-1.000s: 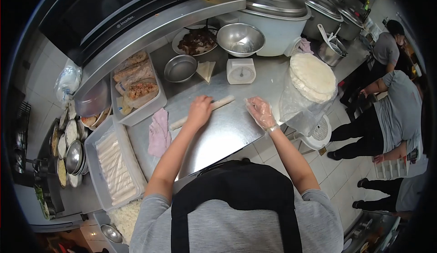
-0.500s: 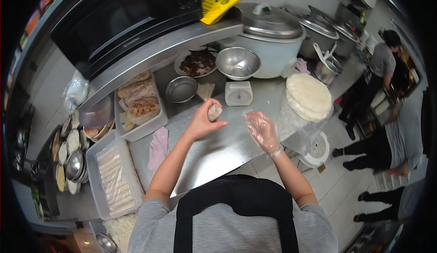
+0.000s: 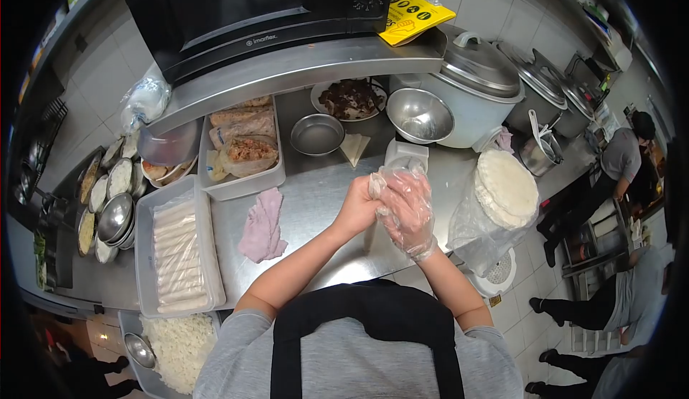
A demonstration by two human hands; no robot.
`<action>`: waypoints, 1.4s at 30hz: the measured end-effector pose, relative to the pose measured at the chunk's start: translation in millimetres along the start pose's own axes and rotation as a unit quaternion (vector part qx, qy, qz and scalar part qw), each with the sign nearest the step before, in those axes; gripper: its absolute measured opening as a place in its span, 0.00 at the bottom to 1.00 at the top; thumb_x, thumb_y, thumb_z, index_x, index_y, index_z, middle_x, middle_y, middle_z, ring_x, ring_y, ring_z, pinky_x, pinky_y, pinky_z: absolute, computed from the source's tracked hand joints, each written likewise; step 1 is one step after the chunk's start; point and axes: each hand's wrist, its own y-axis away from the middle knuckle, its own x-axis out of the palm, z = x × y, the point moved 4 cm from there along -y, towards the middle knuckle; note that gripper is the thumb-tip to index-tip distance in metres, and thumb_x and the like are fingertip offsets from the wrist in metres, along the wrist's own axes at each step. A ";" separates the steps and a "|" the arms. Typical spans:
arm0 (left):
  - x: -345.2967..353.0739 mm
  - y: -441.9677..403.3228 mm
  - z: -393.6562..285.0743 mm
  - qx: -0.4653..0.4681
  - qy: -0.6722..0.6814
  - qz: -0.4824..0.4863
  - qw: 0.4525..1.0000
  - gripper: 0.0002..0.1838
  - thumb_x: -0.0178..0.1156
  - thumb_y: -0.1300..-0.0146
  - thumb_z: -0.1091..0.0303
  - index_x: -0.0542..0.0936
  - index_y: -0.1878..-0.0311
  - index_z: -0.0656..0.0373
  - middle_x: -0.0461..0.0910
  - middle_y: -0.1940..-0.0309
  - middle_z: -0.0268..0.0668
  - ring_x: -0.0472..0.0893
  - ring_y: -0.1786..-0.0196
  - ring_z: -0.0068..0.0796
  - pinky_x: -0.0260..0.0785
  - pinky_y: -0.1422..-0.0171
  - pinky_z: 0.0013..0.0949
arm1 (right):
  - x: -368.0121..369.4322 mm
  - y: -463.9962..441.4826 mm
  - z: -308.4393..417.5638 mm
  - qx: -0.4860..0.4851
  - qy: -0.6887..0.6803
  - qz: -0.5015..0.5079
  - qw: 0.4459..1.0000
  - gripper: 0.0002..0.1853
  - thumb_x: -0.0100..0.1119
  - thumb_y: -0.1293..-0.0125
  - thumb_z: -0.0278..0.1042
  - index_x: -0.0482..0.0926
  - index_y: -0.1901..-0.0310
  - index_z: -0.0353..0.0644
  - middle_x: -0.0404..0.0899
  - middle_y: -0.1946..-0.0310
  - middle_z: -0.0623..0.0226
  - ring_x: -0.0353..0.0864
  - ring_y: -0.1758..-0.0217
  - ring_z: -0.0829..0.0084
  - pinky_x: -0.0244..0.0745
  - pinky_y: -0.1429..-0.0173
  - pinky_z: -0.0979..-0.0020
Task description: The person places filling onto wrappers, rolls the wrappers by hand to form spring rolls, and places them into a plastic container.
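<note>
Our left hand point(image 3: 359, 207) has moved rightward, meeting the clear glove point(image 3: 418, 241) that slants away from us on our right hand point(image 3: 406, 209); what either grip grasps, we cannot tell.

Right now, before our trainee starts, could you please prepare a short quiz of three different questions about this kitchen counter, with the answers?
1. On which side, left or right, is the clear plastic glove worn?
2. True or false: the kitchen scale is partly hidden behind the gloved hand.
3. What lies on the steel counter beside the tub of white rolls?
A) yellow packet
B) pink cloth
C) microwave

Key: 1. Right. 2. True. 3. B.
</note>
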 end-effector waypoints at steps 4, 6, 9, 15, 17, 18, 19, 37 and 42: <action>-3.9 -12.8 6.1 0.014 -0.133 0.036 0.990 0.01 0.60 0.49 0.79 0.80 0.72 0.64 0.81 0.75 0.28 0.77 0.70 0.16 0.70 0.65 0.26 | -2.9 -27.9 2.7 0.026 0.013 0.001 1.000 0.11 0.61 0.43 0.37 0.80 0.61 0.41 0.76 0.53 0.61 0.73 0.44 0.56 0.58 0.34 0.48; -1.6 -16.8 5.8 -0.008 -0.107 0.032 0.994 0.01 0.61 0.48 0.78 0.80 0.73 0.63 0.79 0.77 0.28 0.76 0.71 0.16 0.69 0.68 0.25 | -1.0 -37.1 -1.3 0.025 -0.001 0.020 0.999 0.10 0.61 0.44 0.37 0.76 0.66 0.40 0.74 0.57 0.59 0.73 0.48 0.55 0.62 0.37 0.50; -7.1 -23.4 -5.6 -0.065 -0.041 0.047 0.996 0.03 0.62 0.45 0.75 0.80 0.73 0.61 0.78 0.79 0.28 0.75 0.75 0.15 0.66 0.72 0.23 | -2.0 -19.8 -20.3 0.111 -0.187 -0.046 0.975 0.19 0.55 0.37 0.47 0.79 0.57 0.36 0.75 0.51 0.54 0.73 0.43 0.54 0.65 0.37 0.56; -2.3 -21.0 -20.9 -0.127 0.054 0.071 0.988 0.02 0.64 0.45 0.73 0.83 0.69 0.61 0.77 0.81 0.27 0.71 0.81 0.15 0.61 0.77 0.20 | -8.4 -18.0 -16.2 0.108 -0.268 -0.030 0.957 0.28 0.46 0.32 0.57 0.80 0.48 0.39 0.74 0.46 0.52 0.73 0.40 0.53 0.67 0.37 0.57; -2.5 -21.3 -15.4 -0.130 0.072 0.089 0.985 0.03 0.65 0.46 0.73 0.84 0.68 0.61 0.77 0.80 0.27 0.72 0.80 0.14 0.62 0.77 0.19 | -9.6 -22.2 -17.1 0.080 -0.248 -0.004 0.966 0.23 0.52 0.34 0.53 0.81 0.53 0.40 0.75 0.49 0.53 0.74 0.43 0.52 0.66 0.37 0.55; -2.5 -20.6 -11.6 -0.143 0.069 0.108 0.981 0.03 0.64 0.46 0.73 0.83 0.68 0.60 0.77 0.81 0.27 0.72 0.80 0.14 0.63 0.76 0.20 | -9.7 -24.8 -17.4 0.066 -0.238 0.009 0.969 0.21 0.54 0.36 0.51 0.81 0.55 0.40 0.75 0.50 0.53 0.75 0.44 0.52 0.66 0.38 0.55; -2.3 -19.0 -7.7 -0.156 0.065 0.127 0.977 0.02 0.64 0.46 0.73 0.83 0.69 0.59 0.77 0.81 0.26 0.73 0.80 0.14 0.65 0.76 0.21 | -11.6 -29.4 -19.1 0.066 -0.239 0.012 0.969 0.21 0.54 0.36 0.51 0.81 0.55 0.40 0.75 0.50 0.53 0.75 0.44 0.52 0.66 0.38 0.55; -12.7 -36.7 -49.9 -0.024 0.087 0.016 0.996 0.41 0.65 0.50 0.79 0.59 0.31 0.56 0.70 0.47 0.36 0.70 0.41 0.26 0.64 0.36 0.29 | 61.3 28.2 -36.7 0.327 -0.548 0.215 0.739 0.20 0.56 0.32 0.47 0.74 0.51 0.36 0.76 0.68 0.70 0.76 0.63 0.76 0.73 0.55 0.71; -6.7 -32.6 -21.0 -0.160 0.231 0.121 0.952 0.21 0.65 0.44 0.74 0.73 0.46 0.60 0.77 0.62 0.34 0.79 0.58 0.24 0.72 0.46 0.28 | 50.6 30.6 -32.5 0.326 -0.648 0.275 0.631 0.13 0.52 0.30 0.36 0.75 0.51 0.37 0.78 0.66 0.67 0.78 0.58 0.74 0.73 0.48 0.68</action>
